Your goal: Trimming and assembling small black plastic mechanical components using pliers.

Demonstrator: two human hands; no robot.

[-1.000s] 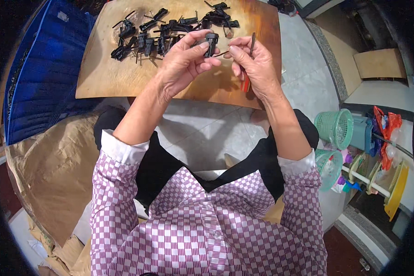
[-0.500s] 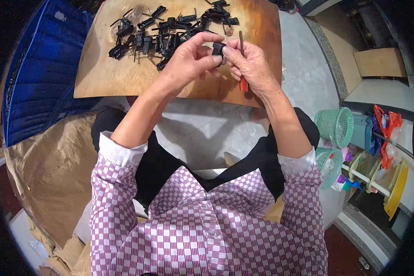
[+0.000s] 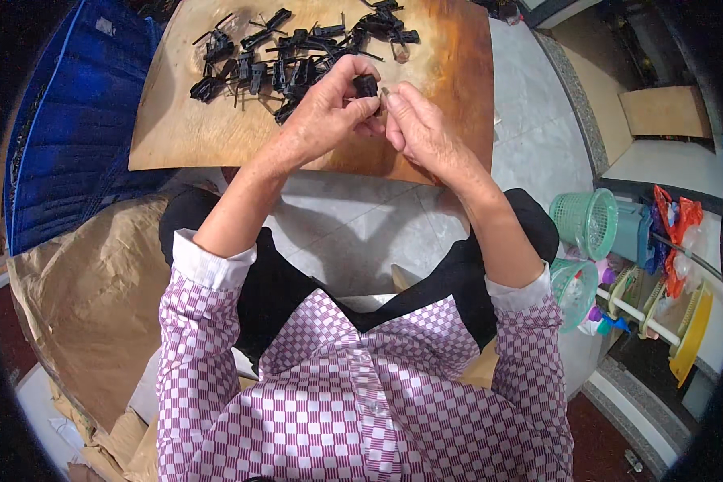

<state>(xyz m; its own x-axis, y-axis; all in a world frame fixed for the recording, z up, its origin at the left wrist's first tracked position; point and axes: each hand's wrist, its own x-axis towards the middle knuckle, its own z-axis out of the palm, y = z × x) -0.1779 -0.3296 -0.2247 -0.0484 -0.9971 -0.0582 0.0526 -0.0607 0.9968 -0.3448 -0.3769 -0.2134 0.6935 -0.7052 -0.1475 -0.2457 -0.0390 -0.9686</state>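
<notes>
Above the near right part of the wooden board (image 3: 177, 136), my left hand (image 3: 325, 112) is closed, pinching a small black plastic part (image 3: 366, 85) between thumb and fingers. My right hand (image 3: 422, 128) is closed beside it around a screwdriver. Only a short bit of the screwdriver's metal blade (image 3: 384, 96) shows past the right thumb, close to the black part; whether they touch I cannot tell. The handle is hidden in the right fist. Several similar black plastic parts (image 3: 255, 74), some with thin stems, lie scattered on the board beyond my left hand.
A blue corrugated plastic box (image 3: 72, 112) stands left of the board, with brown paper (image 3: 96, 297) nearer me. Green baskets (image 3: 574, 217) and a rack with a yellow piece (image 3: 691, 337) are at the right. Grey tiled floor (image 3: 530, 112) borders the board.
The screwdriver has turned in my right hand: its red handle and upright shaft no longer show, and its blade points toward the black part. The left hand has tilted the part slightly leftward.
</notes>
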